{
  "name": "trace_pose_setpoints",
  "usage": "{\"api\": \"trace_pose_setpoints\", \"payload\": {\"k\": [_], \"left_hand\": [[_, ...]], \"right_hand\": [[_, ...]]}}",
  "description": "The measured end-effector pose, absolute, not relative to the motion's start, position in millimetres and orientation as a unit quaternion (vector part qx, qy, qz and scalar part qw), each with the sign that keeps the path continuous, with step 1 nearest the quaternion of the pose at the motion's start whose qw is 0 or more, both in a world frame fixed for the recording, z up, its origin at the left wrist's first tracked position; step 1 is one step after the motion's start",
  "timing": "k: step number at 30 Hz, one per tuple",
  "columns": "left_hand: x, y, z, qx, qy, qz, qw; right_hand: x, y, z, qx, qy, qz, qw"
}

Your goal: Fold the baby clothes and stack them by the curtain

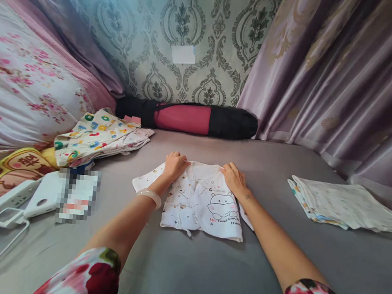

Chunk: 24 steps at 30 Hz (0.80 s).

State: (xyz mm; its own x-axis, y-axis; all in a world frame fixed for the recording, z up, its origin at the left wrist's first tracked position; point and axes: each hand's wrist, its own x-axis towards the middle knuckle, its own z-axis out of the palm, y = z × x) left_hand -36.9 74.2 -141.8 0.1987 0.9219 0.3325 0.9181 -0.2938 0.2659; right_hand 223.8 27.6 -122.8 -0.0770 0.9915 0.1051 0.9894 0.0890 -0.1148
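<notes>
A small white baby shirt (207, 208) with a cartoon animal print and a tie at its lower hem lies spread on the grey bed sheet (211, 273). My left hand (175, 166), below a pale bangle, pinches the shirt's upper left shoulder. At the opposite shoulder my right hand (233, 177) grips the fabric near the collar. Both hands are closed on the cloth, thumbs toward the neckline. One sleeve reaches out to the left under my left wrist; the other is partly hidden beneath my right forearm.
Folded patterned clothes (100, 135) are piled at the left, and folded white cloths (346, 203) lie at the right. A power strip (3, 204) with white cables is at the lower left. A black and red roll bag (185, 118) rests against the wall, beside purple curtains (307, 70).
</notes>
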Motion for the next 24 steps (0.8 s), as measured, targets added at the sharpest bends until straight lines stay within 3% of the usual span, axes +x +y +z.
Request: {"api": "trace_pose_setpoints", "payload": {"k": [12, 20, 24], "left_hand": [[-25, 96, -143, 0.773, 0.605, 0.191, -0.002], [-61, 91, -125, 0.678, 0.697, 0.161, 0.17], [-97, 74, -108, 0.666, 0.68, 0.176, 0.251]], "right_hand": [[229, 58, -132, -0.668, -0.74, -0.015, 0.074], [258, 58, -124, -0.707, -0.626, 0.215, 0.248], [285, 41, -120, -0.717, -0.568, 0.312, 0.257]]}}
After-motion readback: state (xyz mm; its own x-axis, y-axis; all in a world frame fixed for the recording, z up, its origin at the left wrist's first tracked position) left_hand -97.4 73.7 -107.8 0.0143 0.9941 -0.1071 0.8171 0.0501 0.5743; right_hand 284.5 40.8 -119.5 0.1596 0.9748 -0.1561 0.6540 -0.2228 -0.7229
